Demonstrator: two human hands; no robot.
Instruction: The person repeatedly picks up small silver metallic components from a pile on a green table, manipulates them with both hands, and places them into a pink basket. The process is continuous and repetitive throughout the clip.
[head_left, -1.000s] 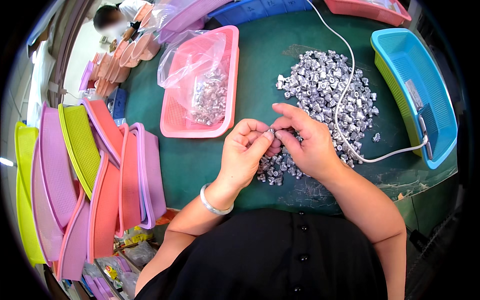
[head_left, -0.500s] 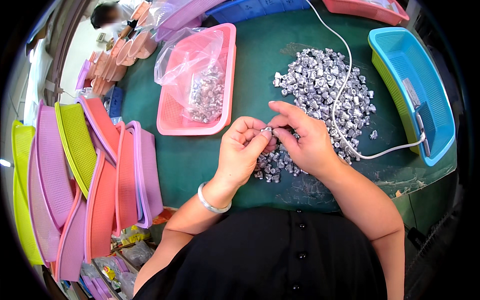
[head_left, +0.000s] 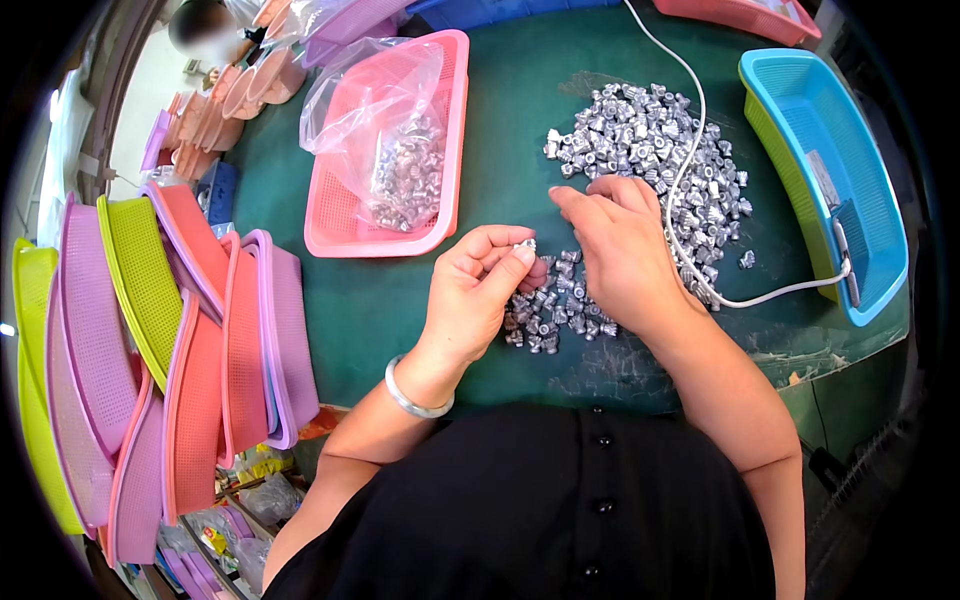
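**My left hand is keeping the piece alone as my right is parting from it**

Near mid-frame, my left hand (head_left: 468,285) is pinching a small silver metal piece (head_left: 530,243) between thumb and forefinger. My right hand (head_left: 630,255), meeting it there half a second ago, is now hanging apart, just below the large heap of loose silver metal pieces (head_left: 635,130) right of centre. Its fingers are bending forward; I cannot tell whether they are holding anything. So only my left grip is supporting the piece. A smaller scatter of silver pieces (head_left: 545,325) is lying between my hands. Upper left, a pink perforated plastic basket (head_left: 330,225) is holding a clear plastic bag (head_left: 345,100) containing similar pieces.
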